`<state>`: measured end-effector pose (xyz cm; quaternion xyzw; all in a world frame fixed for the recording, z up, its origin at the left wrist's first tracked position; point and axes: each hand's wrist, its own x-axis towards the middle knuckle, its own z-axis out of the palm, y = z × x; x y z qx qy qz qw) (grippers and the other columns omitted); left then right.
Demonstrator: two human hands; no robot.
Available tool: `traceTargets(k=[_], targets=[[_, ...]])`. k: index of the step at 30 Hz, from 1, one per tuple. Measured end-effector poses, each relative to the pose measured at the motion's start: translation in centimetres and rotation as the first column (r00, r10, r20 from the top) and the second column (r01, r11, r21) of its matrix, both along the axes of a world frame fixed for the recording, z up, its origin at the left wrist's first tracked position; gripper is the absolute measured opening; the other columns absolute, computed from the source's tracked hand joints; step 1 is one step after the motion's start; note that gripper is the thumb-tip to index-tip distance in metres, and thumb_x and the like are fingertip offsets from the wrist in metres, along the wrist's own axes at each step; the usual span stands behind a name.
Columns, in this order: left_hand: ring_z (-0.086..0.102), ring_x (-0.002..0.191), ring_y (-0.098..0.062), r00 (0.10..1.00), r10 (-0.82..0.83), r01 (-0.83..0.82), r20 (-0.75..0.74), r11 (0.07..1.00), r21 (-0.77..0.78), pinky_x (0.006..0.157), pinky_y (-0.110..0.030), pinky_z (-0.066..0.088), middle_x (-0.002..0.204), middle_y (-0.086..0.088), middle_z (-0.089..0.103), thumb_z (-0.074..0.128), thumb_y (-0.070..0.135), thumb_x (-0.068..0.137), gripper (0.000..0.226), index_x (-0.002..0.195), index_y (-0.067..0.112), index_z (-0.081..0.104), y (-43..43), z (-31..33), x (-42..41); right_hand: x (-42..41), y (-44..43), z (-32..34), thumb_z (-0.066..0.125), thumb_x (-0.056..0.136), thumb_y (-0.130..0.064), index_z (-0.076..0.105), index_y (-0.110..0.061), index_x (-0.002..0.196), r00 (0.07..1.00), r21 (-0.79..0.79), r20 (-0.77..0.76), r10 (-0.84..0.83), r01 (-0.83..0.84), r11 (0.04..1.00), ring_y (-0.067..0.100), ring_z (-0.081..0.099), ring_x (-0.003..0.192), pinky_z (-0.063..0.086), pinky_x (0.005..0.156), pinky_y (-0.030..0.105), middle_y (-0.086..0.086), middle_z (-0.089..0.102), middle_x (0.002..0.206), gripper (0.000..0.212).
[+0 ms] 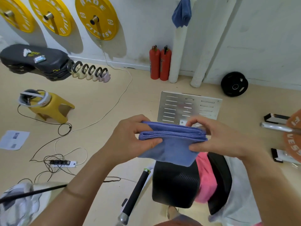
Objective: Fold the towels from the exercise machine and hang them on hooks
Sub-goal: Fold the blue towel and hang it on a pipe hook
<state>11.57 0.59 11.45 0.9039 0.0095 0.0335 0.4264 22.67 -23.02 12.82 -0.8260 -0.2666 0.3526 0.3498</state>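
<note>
Now left hand (130, 141), right hand (219, 137) pinch towel (172, 144); plate (104, 20) reads FITNESS.

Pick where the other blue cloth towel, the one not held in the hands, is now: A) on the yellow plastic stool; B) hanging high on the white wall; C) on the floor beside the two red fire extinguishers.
B: the blue cloth towel hangs against the white wall, near the picture's top edge.

Layout around the held towel.
The folded blue cloth towel (172, 141) sits between the left hand (130, 139) and right hand (216, 137), above the black padded seat (174, 185); a pink cloth towel (206, 176) lies just right of it, a slotted metal plate (189, 105) behind.
</note>
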Motion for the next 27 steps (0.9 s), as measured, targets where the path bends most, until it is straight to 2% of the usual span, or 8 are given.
traceTargets(k=[2, 6, 10, 14, 16, 18, 22, 27], targets=[[0.061, 0.08, -0.01, 0.999, -0.007, 0.007, 0.038, 1.0, -0.024, 0.067, -0.016, 0.046, 0.083, 0.011, 0.061, 0.068, 0.041, 0.072, 0.02, 0.079, 0.025, 0.075, 1.6, 0.5, -1.5, -1.9, 2.4, 0.8, 0.079, 0.071, -0.028, 0.055, -0.04, 0.108, 0.991, -0.072, 0.114, 0.065, -0.057, 0.996, 0.003, 0.063, 0.082, 0.052, 0.079, 0.028, -0.019, 0.067, 0.089, 0.046], [0.062, 0.078, -0.012, 0.992, -0.098, 0.098, 0.077, 0.995, 0.003, 0.068, -0.027, 0.05, 0.084, 0.01, 0.062, 0.071, 0.04, 0.073, 0.02, 0.087, 0.027, 0.076, 5.7, 0.9, -5.7, -8.4, 10.6, 2.0, 0.071, 0.067, -0.047, 0.057, -0.034, 0.094, 0.894, -0.127, 0.417, 0.166, -0.123, 0.984, 0.006, 0.056, 0.078, 0.05, 0.072, 0.034, -0.013, 0.062, 0.084, 0.033], [0.063, 0.083, -0.01, 0.983, -0.128, 0.14, 0.135, 0.987, -0.084, 0.072, -0.02, 0.049, 0.089, 0.009, 0.065, 0.08, 0.032, 0.073, 0.02, 0.093, 0.031, 0.077, 12.4, 1.2, -10.8, -15.2, 18.6, 2.2, 0.069, 0.074, -0.051, 0.059, -0.03, 0.085, 0.901, -0.048, 0.42, 0.108, -0.096, 0.994, 0.01, 0.055, 0.066, 0.048, 0.063, 0.035, -0.005, 0.062, 0.071, 0.026], [0.063, 0.101, -0.005, 0.992, -0.105, 0.079, -0.072, 0.949, -0.305, 0.084, -0.021, 0.048, 0.106, 0.015, 0.066, 0.079, 0.049, 0.06, 0.045, 0.094, 0.02, 0.075, 20.2, 1.2, -15.2, -19.5, 23.7, 4.6, 0.067, 0.086, -0.039, 0.066, -0.017, 0.085, 0.931, 0.075, 0.363, 0.027, -0.059, 0.995, 0.017, 0.06, 0.072, 0.049, 0.07, 0.042, 0.001, 0.065, 0.076, 0.022], [0.065, 0.096, -0.003, 0.971, -0.143, 0.067, -0.192, 0.932, -0.357, 0.078, -0.019, 0.049, 0.104, 0.016, 0.068, 0.078, 0.05, 0.057, 0.048, 0.094, 0.019, 0.072, 23.3, 1.2, -16.9, -20.9, 25.0, 6.0, 0.065, 0.089, -0.032, 0.068, -0.019, 0.097, 0.971, 0.234, 0.224, -0.086, 0.032, 0.972, 0.015, 0.066, 0.085, 0.053, 0.079, 0.037, -0.001, 0.07, 0.09, 0.016], [0.067, 0.08, -0.006, 0.957, -0.2, 0.083, -0.209, 0.883, -0.462, 0.071, -0.017, 0.048, 0.091, 0.007, 0.073, 0.078, 0.037, 0.065, 0.029, 0.085, 0.017, 0.073, 25.3, 1.7, -18.3, -21.9, 26.1, 6.6, 0.059, 0.093, -0.029, 0.066, -0.021, 0.108, 0.967, 0.295, 0.189, -0.173, 0.112, 0.949, 0.015, 0.066, 0.097, 0.052, 0.087, 0.034, -0.003, 0.07, 0.101, 0.019], [0.059, 0.063, -0.011, 0.997, -0.072, 0.06, 0.0, 0.837, -0.544, 0.057, -0.019, 0.045, 0.069, -0.004, 0.063, 0.076, 0.037, 0.064, 0.03, 0.067, 0.008, 0.069, 26.7, 3.0, -19.1, -23.5, 28.2, 5.2, 0.047, 0.098, -0.03, 0.055, -0.022, 0.113, 0.833, 0.139, 0.479, -0.277, 0.239, 0.961, 0.019, 0.06, 0.091, 0.047, 0.084, 0.045, -0.003, 0.066, 0.098, 0.019], [0.041, 0.061, -0.018, 0.993, 0.113, -0.06, 0.047, 0.784, -0.618, 0.057, -0.029, 0.033, 0.062, -0.007, 0.044, 0.07, 0.027, 0.057, 0.027, 0.062, 0.005, 0.055, 27.0, 2.4, -18.9, -25.4, 29.7, 4.3, 0.036, 0.096, -0.038, 0.045, -0.031, 0.098, 0.676, 0.249, 0.606, -0.419, 0.339, 0.907, 0.015, 0.057, 0.07, 0.046, 0.063, 0.037, -0.01, 0.059, 0.076, 0.012]])
